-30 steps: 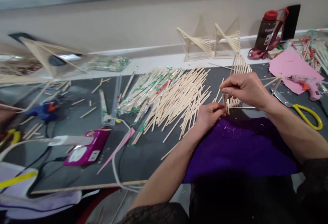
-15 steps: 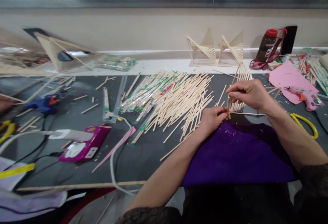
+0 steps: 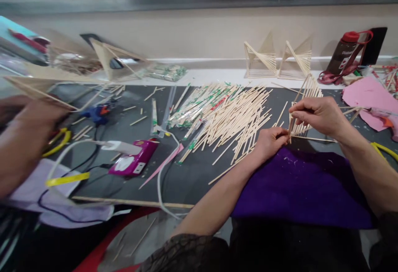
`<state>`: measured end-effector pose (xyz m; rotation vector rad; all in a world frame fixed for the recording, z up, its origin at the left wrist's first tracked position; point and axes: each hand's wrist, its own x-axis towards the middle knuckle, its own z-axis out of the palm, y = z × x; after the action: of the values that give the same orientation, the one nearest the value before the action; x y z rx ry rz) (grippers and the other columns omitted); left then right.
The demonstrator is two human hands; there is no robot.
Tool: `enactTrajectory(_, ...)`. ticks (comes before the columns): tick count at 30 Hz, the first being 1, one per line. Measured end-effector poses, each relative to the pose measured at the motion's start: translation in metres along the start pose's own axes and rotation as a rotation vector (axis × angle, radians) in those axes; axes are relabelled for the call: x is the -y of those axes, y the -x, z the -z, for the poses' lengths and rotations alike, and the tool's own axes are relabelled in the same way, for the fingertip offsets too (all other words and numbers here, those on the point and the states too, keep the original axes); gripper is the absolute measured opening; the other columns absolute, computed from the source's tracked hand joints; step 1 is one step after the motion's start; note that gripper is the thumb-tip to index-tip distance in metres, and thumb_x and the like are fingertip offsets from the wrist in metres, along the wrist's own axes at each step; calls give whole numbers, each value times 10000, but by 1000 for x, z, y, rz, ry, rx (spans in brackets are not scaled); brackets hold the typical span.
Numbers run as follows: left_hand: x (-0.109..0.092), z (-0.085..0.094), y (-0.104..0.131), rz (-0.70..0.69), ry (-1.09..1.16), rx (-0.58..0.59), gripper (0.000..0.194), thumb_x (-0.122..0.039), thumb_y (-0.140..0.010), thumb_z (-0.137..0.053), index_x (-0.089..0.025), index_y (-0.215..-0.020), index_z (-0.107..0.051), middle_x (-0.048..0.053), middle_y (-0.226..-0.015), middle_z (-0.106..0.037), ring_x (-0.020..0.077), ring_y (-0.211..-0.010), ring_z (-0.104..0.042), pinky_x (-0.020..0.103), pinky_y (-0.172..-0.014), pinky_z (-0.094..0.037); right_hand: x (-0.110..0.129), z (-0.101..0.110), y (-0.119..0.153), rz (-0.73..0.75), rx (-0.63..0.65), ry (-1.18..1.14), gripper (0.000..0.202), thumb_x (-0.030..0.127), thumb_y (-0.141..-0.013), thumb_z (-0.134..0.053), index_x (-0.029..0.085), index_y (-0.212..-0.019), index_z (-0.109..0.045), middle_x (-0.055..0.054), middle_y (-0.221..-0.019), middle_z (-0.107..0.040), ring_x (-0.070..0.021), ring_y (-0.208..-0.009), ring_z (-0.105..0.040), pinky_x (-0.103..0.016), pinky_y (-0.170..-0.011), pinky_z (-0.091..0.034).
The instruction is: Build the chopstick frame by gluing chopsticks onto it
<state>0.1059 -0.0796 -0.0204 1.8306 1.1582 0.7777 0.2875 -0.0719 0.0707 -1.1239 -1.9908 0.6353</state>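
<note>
At the right side of the table, a small frame of thin wooden chopsticks (image 3: 307, 91) stands between my hands, its slats fanned in a row. My left hand (image 3: 273, 142) is closed, thumb and fingers pinching the low end of the frame's near upright. Higher on that upright, my right hand (image 3: 320, 113) pinches with thumb and forefinger; its fingertips partly hide the wood. A purple cloth (image 3: 298, 189) lies just below both hands. Left of them spreads a pile of loose chopsticks (image 3: 239, 118), beside chopsticks in green-printed wrappers (image 3: 199, 106).
Two finished-looking stick models (image 3: 261, 58) stand by the wall. Farther right are a red-capped bottle (image 3: 343, 54), pink sheet (image 3: 363, 98), pink glue gun (image 3: 388, 118) and yellow-handled tool (image 3: 385, 151). A magenta power strip (image 3: 137, 158), white cable and blue glue gun (image 3: 96, 113) lie left, near another person's arm (image 3: 27, 135).
The view has swung left, so the scene sits farther right. More of the other person's arm and their stick frame shows at left. My hands keep nearly the same hold.
</note>
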Motion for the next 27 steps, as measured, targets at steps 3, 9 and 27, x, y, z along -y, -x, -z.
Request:
enactTrajectory(3, 1, 1, 0, -9, -3, 13, 160, -218, -840, -598, -192, -866, -753, 5, -712, -730, 134, -647, -655, 240, -626, -502, 1, -2, -1, 2, -1, 0, 163, 227, -825, -592, 166, -780, -736, -26, -738, -729, -94, -546, -633, -241, -568, -484)
enactTrajectory(9, 6, 5, -1, 6, -4, 4, 174, -255, -802, -592, -204, -867, -745, 10, -734, -737, 145, -628, -654, 250, -597, -516, 7, -4, -3, -19, 29, 52, 196, 191, -856, -561, 150, -844, -753, -38, -815, -737, -95, -683, -652, -233, -669, -474)
enactTrajectory(27, -9, 11, 1, 27, 18, -24, 213, -354, -774, -618, -180, -808, -736, 3, -660, -682, 147, -604, -606, 258, -580, -463, 13, 0, -4, 65, 71, 97, 204, 156, -873, -526, 138, -841, -727, -36, -856, -729, -111, -804, -632, -244, -758, -419)
